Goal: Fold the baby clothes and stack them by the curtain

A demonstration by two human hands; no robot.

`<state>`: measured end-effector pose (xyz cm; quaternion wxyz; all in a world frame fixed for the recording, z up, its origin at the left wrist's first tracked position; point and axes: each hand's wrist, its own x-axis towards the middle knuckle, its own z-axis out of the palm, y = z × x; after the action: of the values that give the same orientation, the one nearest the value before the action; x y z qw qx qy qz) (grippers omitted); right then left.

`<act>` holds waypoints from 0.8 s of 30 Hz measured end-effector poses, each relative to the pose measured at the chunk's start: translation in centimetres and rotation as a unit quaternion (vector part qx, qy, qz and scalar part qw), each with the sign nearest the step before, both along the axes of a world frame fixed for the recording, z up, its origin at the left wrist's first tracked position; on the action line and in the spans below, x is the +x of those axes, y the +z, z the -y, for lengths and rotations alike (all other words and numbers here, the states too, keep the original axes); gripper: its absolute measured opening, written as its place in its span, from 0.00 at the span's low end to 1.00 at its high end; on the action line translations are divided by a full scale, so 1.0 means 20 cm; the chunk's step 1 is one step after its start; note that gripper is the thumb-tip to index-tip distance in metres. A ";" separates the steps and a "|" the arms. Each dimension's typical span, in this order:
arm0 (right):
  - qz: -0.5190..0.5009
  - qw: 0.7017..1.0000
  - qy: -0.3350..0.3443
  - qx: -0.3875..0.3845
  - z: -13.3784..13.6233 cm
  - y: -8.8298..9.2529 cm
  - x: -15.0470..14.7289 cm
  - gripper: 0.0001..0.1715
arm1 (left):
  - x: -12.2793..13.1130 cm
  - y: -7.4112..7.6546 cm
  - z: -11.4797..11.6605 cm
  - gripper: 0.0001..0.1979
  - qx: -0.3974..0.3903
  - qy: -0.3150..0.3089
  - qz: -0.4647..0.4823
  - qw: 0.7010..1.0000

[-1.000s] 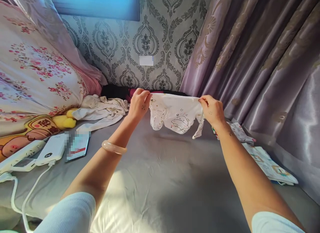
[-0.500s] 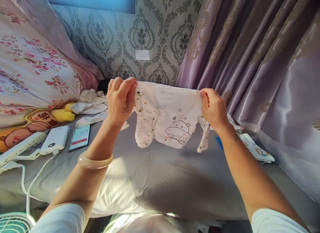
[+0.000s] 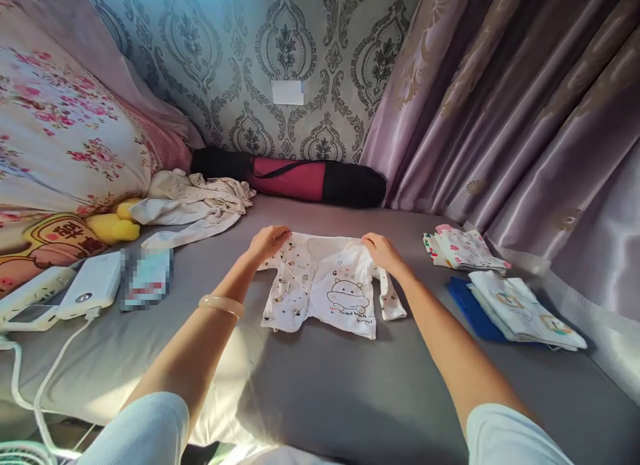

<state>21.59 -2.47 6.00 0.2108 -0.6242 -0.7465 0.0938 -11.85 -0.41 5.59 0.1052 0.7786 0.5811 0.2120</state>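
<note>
A small white baby shirt [image 3: 320, 285] with a cartoon animal on its front lies spread on the grey bed sheet [image 3: 310, 385]. My left hand [image 3: 267, 244] pinches its upper left shoulder, fingers closed on the cloth. At the opposite shoulder, my right hand [image 3: 383, 250] is closed on the fabric too. One sleeve sticks out on the right below my right hand; the left sleeve is partly covered by my left hand.
Folded baby clothes [image 3: 467, 248] and a second folded pile [image 3: 525, 308] on blue cloth lie at the right. Crumpled clothes [image 3: 200, 202], a power bank [image 3: 93, 285] with a cable and a blurred phone [image 3: 147, 278] are at the left. A red-and-black bag [image 3: 290, 178] lies along the wall.
Both hands have lowered the shirt from mid-air onto the bed, where it now lies flat. The view has shifted, showing the bag and the folded piles.
</note>
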 end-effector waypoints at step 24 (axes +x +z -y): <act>0.048 0.994 -0.076 -0.067 -0.44 -0.21 0.03 0.17 | 0.21 -0.16 -0.47 0.18 -0.029 0.084 -0.077 0.993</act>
<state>22.14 6.24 1.86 0.1388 -0.6958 -0.6980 0.0968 -7.69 9.09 2.36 0.0642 0.7376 0.6568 0.1430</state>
